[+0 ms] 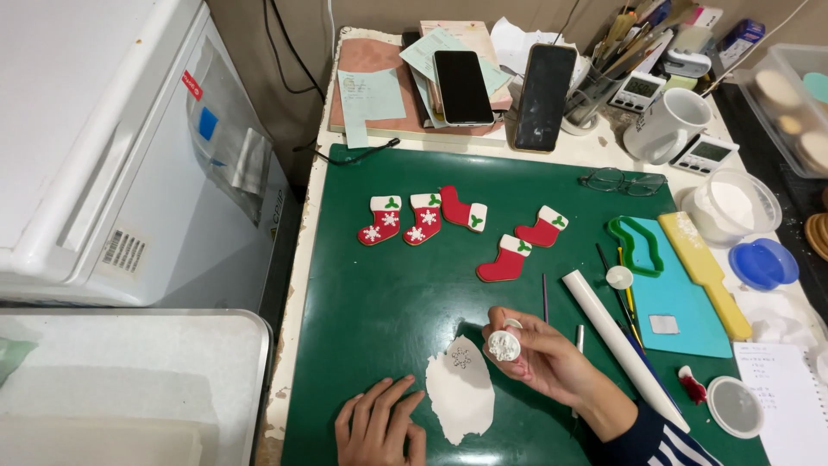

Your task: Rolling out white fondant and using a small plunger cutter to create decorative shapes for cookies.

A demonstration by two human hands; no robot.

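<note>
My right hand (548, 358) holds a small white snowflake plunger cutter (504, 345) just above the right edge of a rolled-out white fondant sheet (460, 393). A snowflake imprint (462, 356) shows near the sheet's top. My left hand (379, 425) rests flat on the green mat (379, 293) beside the fondant's left edge, fingers spread, holding nothing. Several red and white stocking cookies (427, 217) lie farther up the mat; two carry white snowflakes.
A white rolling pin (621, 343) lies right of my right hand, beside thin tools, a green stocking cutter (636, 246), a blue mat and yellow paddle (703, 272). Glasses (623, 181), two phones (464, 86), a mug, timers and a powder tub (731, 205) crowd the back.
</note>
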